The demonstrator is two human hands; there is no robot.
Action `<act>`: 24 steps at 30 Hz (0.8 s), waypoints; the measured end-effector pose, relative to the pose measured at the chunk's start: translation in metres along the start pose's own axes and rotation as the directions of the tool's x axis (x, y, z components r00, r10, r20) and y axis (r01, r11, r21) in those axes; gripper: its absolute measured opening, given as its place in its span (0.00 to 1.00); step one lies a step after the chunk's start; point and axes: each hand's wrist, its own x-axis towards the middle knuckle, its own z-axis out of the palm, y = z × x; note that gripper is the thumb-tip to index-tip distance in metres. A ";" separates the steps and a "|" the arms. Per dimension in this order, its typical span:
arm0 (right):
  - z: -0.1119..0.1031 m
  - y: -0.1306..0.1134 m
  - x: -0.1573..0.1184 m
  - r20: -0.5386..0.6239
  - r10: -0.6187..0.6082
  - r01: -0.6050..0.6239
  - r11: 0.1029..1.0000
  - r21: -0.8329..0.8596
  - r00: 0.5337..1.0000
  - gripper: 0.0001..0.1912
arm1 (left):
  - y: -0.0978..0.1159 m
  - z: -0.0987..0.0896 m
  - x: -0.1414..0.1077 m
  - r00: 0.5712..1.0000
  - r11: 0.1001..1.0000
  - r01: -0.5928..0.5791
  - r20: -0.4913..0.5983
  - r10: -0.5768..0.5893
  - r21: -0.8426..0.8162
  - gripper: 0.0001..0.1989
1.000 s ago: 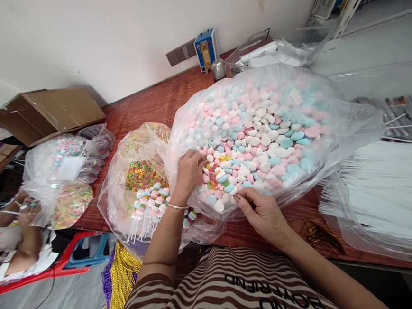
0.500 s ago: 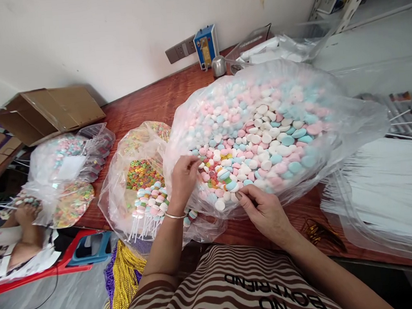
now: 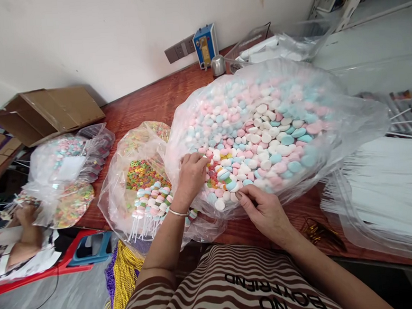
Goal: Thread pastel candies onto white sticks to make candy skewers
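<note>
A large clear plastic bag (image 3: 345,110) lies open, full of pink, white and blue marshmallow candies (image 3: 261,136). Among them, near the bag's front left, is a patch of coloured gummy rings (image 3: 212,177). My right hand (image 3: 265,211) pinches the lower end of a candy skewer (image 3: 225,175), threaded with blue-and-white marshmallows and green and orange pieces. Its stick is mostly hidden. My left hand (image 3: 191,177) is at the left edge of the gummy rings, fingers bent and close together. What its fingertips hold, if anything, is hidden.
Left of the big bag, another bag (image 3: 111,195) holds gummy rings and several finished candy skewers (image 3: 152,201). White sticks (image 3: 390,187) fill a tray at right. A cardboard box (image 3: 51,112) stands at back left. Another person's hand (image 3: 27,214) works at far left.
My left hand has shifted slightly right, over the edge of the gummy rings, and its fingers now point down into them. My right hand and the candy skewer have stayed in place.
</note>
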 end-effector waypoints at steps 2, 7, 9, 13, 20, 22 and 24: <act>-0.001 0.000 0.000 0.006 0.003 -0.003 1.000 0.001 1.000 0.09 | -0.001 0.000 0.004 0.999 0.999 -0.033 0.036 0.031 0.028 0.08; -0.003 -0.001 0.000 0.009 0.018 -0.018 1.000 0.006 1.000 0.10 | -0.004 -0.003 0.008 0.997 0.999 -0.031 0.067 0.033 -0.038 0.04; -0.003 -0.002 0.000 0.011 0.022 -0.022 1.000 0.008 1.000 0.09 | -0.001 -0.003 0.004 0.999 0.978 0.041 -0.023 -0.046 -0.205 0.04; -0.003 -0.003 0.000 0.019 0.019 -0.020 1.000 0.012 1.000 0.09 | 0.012 -0.004 -0.009 0.943 0.604 0.226 0.016 -0.333 -0.764 0.02; -0.001 -0.003 0.001 0.080 0.038 -0.038 0.999 0.004 0.996 0.10 | 0.029 -0.013 -0.020 0.864 0.140 0.360 0.273 -0.423 -0.922 0.11; -0.002 -0.004 0.000 0.090 0.047 -0.048 0.999 0.001 0.995 0.11 | 0.030 -0.015 -0.020 0.867 0.155 0.355 0.262 -0.423 -0.922 0.10; -0.002 -0.005 0.000 0.094 0.060 -0.060 0.998 -0.001 0.994 0.11 | 0.031 -0.015 -0.021 0.877 0.172 0.337 0.242 -0.415 -0.926 0.10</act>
